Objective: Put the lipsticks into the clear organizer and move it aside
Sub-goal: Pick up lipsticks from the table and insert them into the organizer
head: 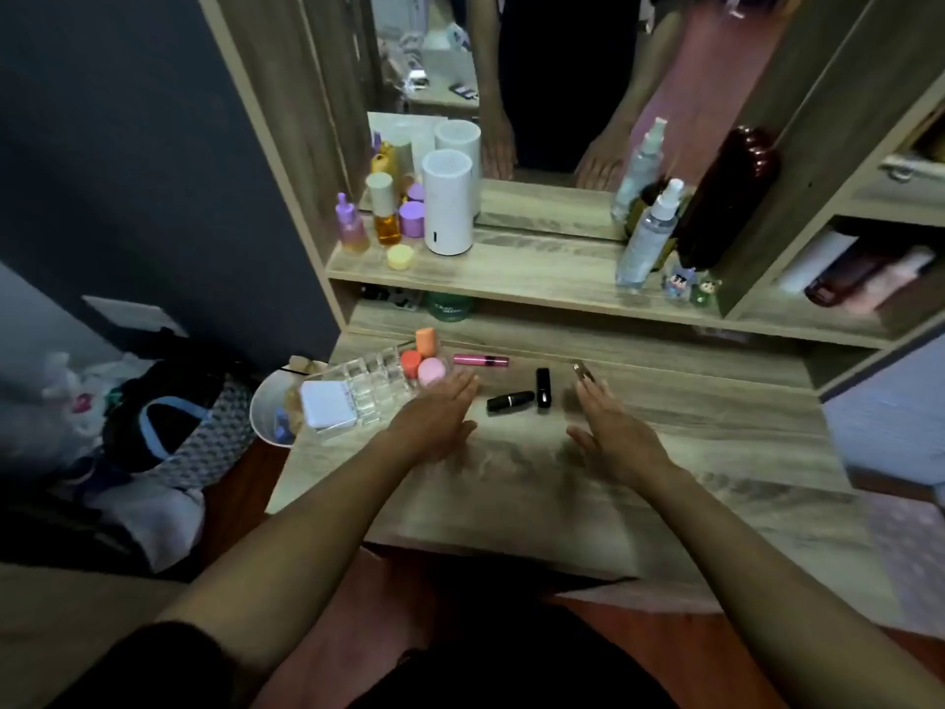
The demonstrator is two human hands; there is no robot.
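Note:
The clear organizer [370, 388] sits at the left of the wooden vanity top [639, 442], with a white square case [327, 403] lying on its near end. A pink lipstick [480, 359] lies behind two black lipsticks: one on its side [510, 401], one pointing away [543, 386]. A slim brownish lipstick [583, 372] lies further right. My left hand [434, 419] is flat and open beside the organizer, holding nothing. My right hand [608, 432] is open just right of the black lipsticks, its fingertips near the brownish one.
Orange, red and pink round sponges [423, 358] stand behind the organizer. The upper shelf [511, 273] carries bottles, a white cylinder [447, 209] and spray bottles [649, 237] before a mirror. A white bowl [273, 414] and bags sit left, on the floor.

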